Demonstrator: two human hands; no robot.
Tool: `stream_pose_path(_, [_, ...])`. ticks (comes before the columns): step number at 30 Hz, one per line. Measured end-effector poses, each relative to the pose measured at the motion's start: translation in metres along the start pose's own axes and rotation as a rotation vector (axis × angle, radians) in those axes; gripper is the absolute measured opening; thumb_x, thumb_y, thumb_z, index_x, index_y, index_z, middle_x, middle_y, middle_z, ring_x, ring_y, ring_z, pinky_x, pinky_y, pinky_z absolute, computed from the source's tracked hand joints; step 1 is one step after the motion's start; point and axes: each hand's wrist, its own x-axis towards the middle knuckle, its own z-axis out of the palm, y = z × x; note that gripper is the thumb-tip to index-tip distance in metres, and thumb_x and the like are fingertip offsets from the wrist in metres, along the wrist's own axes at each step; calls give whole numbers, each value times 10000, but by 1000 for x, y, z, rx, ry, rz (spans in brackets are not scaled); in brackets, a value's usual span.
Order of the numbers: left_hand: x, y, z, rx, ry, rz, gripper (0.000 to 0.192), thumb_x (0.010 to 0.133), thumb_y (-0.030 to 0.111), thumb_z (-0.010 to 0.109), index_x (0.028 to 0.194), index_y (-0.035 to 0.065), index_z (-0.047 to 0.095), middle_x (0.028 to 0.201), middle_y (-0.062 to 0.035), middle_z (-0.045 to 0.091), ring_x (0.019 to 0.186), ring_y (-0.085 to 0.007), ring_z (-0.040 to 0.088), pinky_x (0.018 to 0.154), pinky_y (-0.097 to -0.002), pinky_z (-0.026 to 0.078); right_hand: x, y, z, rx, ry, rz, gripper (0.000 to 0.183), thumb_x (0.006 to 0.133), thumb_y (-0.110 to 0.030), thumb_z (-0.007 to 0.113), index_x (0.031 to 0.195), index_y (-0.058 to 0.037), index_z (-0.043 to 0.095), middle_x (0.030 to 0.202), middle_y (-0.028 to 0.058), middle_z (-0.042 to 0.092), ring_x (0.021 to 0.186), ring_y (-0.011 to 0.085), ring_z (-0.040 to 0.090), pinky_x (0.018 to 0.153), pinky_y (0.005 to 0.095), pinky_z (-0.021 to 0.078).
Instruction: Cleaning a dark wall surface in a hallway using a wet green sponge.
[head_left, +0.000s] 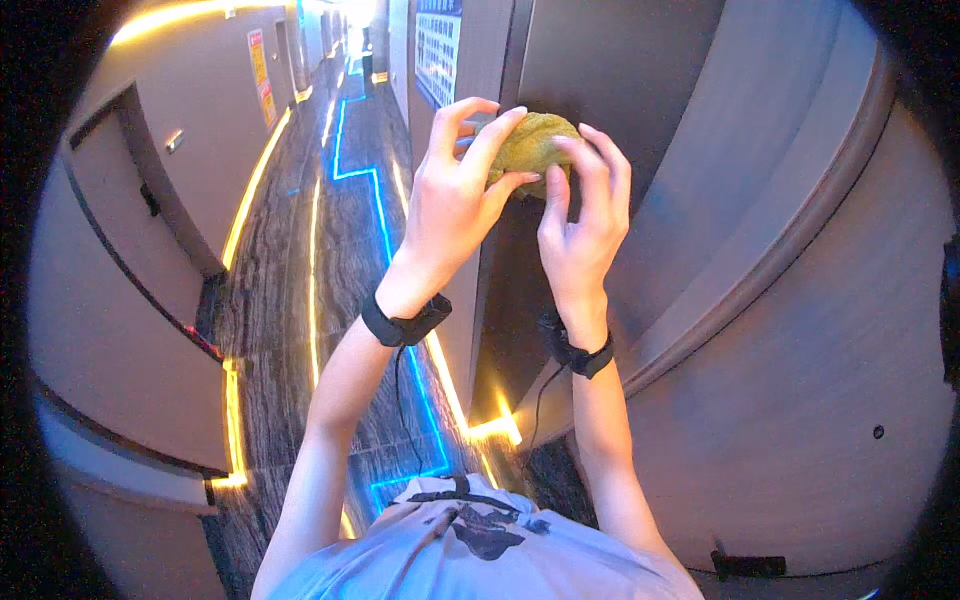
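Both hands are raised in front of me on a bunched yellow-green cloth (534, 142). My left hand (461, 176) grips its left side, fingers over the top and thumb along the lower edge. My right hand (589, 176) pinches its right side between thumb and fingers. Behind the cloth is a dark brown panel (607, 67), perhaps a door; whether the cloth touches it I cannot tell. Each wrist carries a black strap with a small device, the left strap (405, 321) and the right strap (577, 349), with thin cables hanging down.
A corridor with a dark streaked floor (277, 300) runs away to the upper left, crossed by blue and yellow light lines. A door (142, 180) with a black handle is in the left wall. A poster with writing (437, 52) hangs beside the panel. A curved wall (787, 420) fills the right.
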Motion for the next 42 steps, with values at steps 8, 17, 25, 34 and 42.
stream_pose_path(8, [-15,-41,11,-49,32,37,680,795,59,933,1447,152,765,1262,-146,741,1150,-325,739,996,-426,616,-20,1,12,-321,-69,-51,656,753,-57,927,1380,-184,784,1452,103,694,1177,374,667,1023,475,575])
stream_pose_path(17, [-95,-68,42,-75,55,145,704,812,-60,873,1490,58,724,1233,-177,734,1068,-332,740,940,-412,629,-93,32,18,-412,-9,-151,498,733,-16,866,1207,-168,851,1315,79,774,1099,344,705,1004,514,564])
stream_pose_path(25, [-1,-50,30,-134,83,108,773,827,-112,801,1559,108,684,1088,-150,685,997,-322,715,895,-427,615,14,24,28,-491,118,-285,492,752,-13,800,1199,-211,860,1263,16,790,1050,304,675,996,467,522])
stream_pose_path(34, [134,-23,3,-60,115,225,623,880,78,862,1488,122,732,1018,-149,677,881,-334,721,816,-433,589,140,8,32,-334,229,-293,448,770,4,800,1163,-201,860,1196,12,791,1038,287,681,952,416,529])
stream_pose_path(42, [107,0,21,244,198,266,652,840,70,894,1465,203,766,1116,-145,699,1002,-323,722,918,-442,599,120,30,13,-257,118,-225,473,771,-22,849,1207,-207,845,1281,24,768,1091,301,685,987,437,528])
